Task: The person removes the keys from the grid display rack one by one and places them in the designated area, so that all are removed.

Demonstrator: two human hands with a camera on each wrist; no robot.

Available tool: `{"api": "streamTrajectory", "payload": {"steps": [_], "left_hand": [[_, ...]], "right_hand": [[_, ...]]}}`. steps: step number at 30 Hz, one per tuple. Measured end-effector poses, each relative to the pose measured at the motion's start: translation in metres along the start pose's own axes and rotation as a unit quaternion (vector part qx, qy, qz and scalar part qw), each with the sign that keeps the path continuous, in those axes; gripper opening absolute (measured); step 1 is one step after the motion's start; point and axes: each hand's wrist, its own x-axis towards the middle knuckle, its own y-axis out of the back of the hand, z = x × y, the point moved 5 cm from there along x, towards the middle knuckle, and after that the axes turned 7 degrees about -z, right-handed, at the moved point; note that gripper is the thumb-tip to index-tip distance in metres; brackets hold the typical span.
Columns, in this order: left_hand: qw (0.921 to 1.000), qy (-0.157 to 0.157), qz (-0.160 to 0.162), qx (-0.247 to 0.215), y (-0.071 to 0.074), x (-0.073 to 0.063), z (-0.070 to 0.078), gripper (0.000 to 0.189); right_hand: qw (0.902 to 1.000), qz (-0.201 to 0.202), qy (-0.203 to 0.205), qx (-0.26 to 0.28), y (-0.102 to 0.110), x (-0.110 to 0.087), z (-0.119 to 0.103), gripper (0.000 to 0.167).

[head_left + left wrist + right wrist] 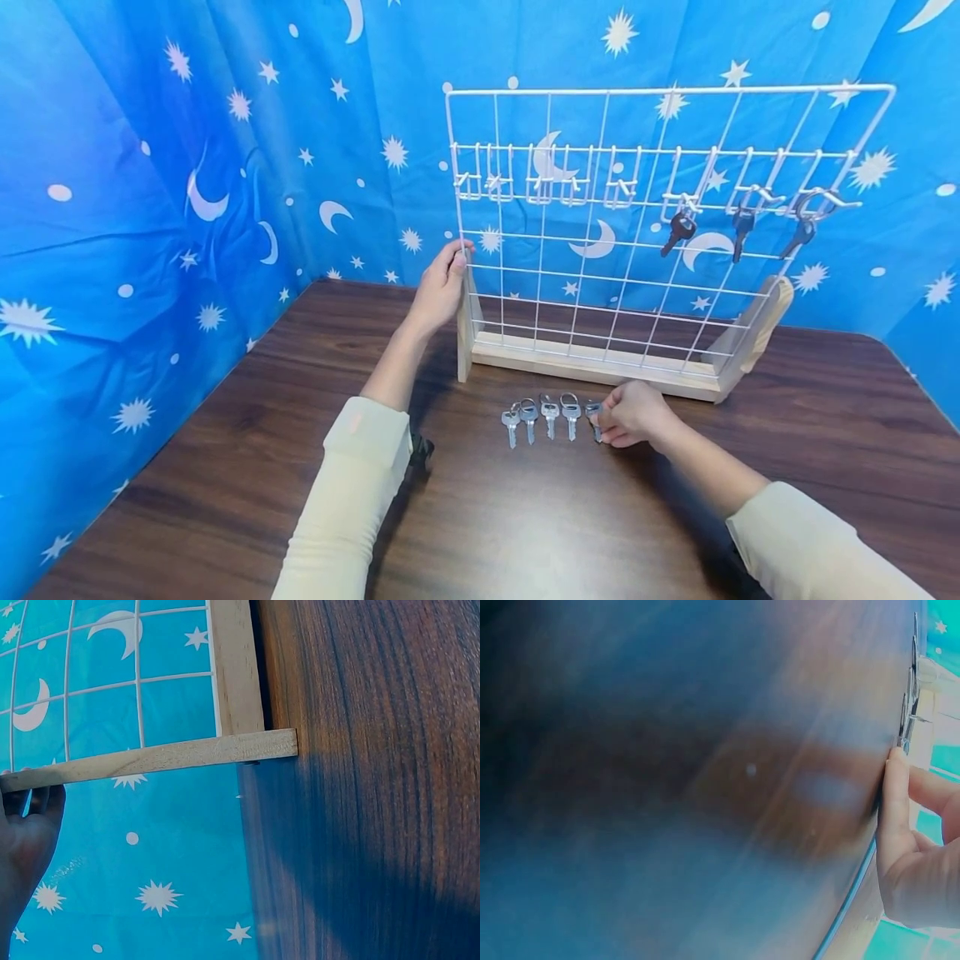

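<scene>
A white wire grid rack (592,273) stands on a wooden base (592,362) on the table. My left hand (441,287) grips the rack's left edge by the wooden side post (161,757); in the left wrist view the fingers reach behind that post. In front of the base, several silver keys (551,417) with rings lie in a row. At the row's right end my right hand (636,414) pinches a key (592,410), whose shape its fingertips partly cover. The right wrist view shows this hand (922,847) low at the tabletop, fingertips beside the keys.
Wire hooks (555,179) line the rack's upper part. Three keys hang at its right: a dark brown key (679,231), a grey key (743,227) and another grey key (801,233). A blue curtain (225,150) with stars and moons surrounds the dark wooden table (225,467).
</scene>
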Motion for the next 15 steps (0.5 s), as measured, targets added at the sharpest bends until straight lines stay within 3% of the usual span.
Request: {"api": "streamTrajectory", "payload": {"steps": [15], "left_hand": [[1.0000, 0.004, -0.001, -0.002, -0.0003, -0.0002, 0.0016, 0.034]], "right_hand": [[0.9976, 0.037, -0.006, -0.058, -0.0004, -0.0020, -0.0050, 0.010]]}}
